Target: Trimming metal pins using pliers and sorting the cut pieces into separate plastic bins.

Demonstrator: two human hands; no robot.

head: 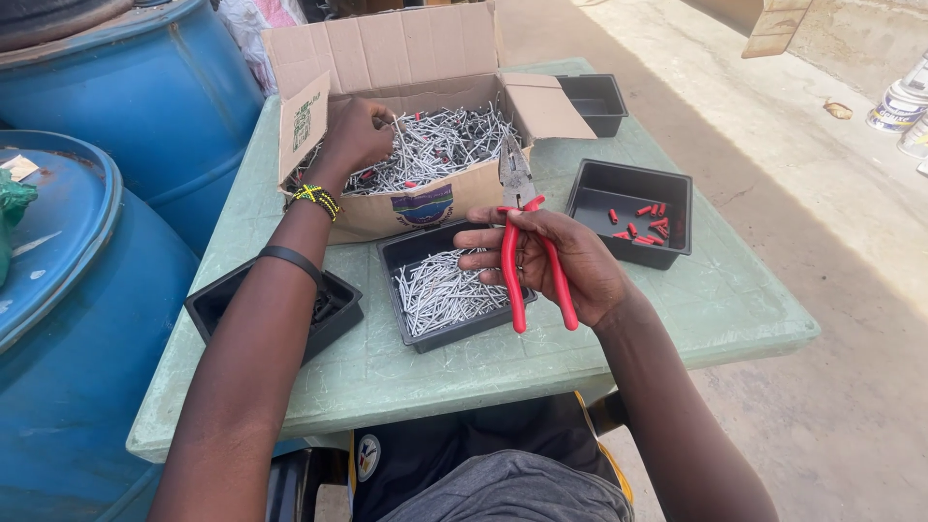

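Green table (677,319) outdoors: left hand (356,135) buried in cardboard box (406,58) of nails (445,145), grip hidden; right hand (570,261) closed around red-handled pliers (522,242) over black tray (425,338).

Your cardboard box (425,208) stands open at the far middle of the green table (677,309), brown, flaps spread, full of grey metal pins. Your left hand (353,140) reaches into it at its left side. On the left flap sits a small label (303,124), pale with dark green print. On the front wall, facing you, there is a printed emblem (422,205), roughly shield-shaped, in purple, blue and yellow. Far right, on the ground, you have tins (904,104) with white and blue labels, partly cut off by the edge. A further piece of brown cardboard (776,27) leans top right.
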